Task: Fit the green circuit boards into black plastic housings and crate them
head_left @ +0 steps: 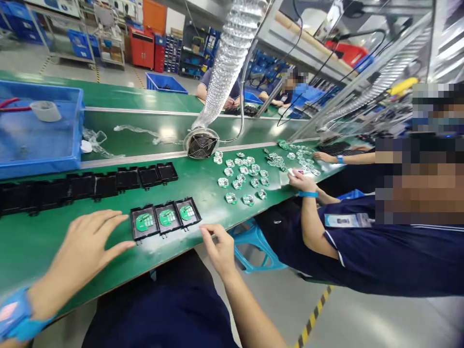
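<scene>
Three black plastic cases stand side by side in a row on the green bench, each with a round green circuit board inside: the left case (144, 237), the middle case (168, 229) and the right case (196, 216). My left hand (85, 241) is open beside the left case, thumb and fingers spread, with nothing between them. At the row's other end, my right hand (220, 250) has loosely bent fingers, their tips close to the right case's near corner. No held object shows in it; whether it touches the case I cannot tell.
Behind runs a row of black cases (105, 185). Several loose circuit boards (248, 199) lie to the right. A fan (202, 146) on a foil duct stands at the divider. A blue bin (39, 166) sits left. A co-worker's hand (303, 181) is at right, above a blue stool (259, 246).
</scene>
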`<state>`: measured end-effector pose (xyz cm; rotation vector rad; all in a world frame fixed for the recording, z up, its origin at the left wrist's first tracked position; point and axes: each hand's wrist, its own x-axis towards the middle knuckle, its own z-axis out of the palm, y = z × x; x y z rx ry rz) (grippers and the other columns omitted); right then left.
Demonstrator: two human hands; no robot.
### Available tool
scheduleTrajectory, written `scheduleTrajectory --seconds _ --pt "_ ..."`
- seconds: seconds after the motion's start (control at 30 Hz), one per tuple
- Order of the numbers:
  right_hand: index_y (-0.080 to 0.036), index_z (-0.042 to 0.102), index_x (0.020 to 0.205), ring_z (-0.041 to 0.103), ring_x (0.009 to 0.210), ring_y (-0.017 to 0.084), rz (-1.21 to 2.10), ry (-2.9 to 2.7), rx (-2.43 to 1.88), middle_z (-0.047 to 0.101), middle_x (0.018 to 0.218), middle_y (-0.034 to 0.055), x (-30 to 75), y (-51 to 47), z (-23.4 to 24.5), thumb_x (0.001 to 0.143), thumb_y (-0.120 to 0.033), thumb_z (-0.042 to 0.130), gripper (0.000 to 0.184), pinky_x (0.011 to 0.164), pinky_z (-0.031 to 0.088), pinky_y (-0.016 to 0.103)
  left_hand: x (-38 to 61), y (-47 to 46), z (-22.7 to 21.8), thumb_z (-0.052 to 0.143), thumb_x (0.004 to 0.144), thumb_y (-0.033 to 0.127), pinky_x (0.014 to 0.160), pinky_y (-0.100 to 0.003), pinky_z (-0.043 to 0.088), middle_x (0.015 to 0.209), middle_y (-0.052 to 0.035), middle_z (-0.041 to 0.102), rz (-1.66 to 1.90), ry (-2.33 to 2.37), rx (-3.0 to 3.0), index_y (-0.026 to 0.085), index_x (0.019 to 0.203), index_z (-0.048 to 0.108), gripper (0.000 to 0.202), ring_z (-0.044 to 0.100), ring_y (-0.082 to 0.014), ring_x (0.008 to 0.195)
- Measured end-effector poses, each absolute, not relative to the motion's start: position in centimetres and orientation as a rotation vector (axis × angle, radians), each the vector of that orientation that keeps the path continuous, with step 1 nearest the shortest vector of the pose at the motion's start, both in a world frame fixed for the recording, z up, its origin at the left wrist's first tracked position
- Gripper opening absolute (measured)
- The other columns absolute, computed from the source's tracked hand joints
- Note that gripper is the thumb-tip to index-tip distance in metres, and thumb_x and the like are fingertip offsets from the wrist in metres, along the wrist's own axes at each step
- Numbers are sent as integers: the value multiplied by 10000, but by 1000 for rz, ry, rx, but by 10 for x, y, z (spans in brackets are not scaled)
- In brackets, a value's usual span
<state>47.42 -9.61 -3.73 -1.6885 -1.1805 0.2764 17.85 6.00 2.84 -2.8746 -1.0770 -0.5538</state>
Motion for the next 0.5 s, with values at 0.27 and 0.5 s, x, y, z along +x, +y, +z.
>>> scheduleTrajectory --seconds 0.27,0.5 --pt "-166 657 1289 690 958 246 479 -1257 -1756 717 1153 164 527 -73 -84 988 -403 513 410 856 579 405 302 23 13 506 967 454 738 -417 423 797 -122 737 117 -1472 -2683 188 800 705 372 680 -303 831" --pt "-125 677 1271 700 781 211 628 -1459 -1580 750 1002 138 515 -58 -86 968 -423 559 441 712 592 334 299 37 8 522 907 228 707 -389 402 723 -138 723 216 -1790 -2515 162 718 672 251 681 -273 719"
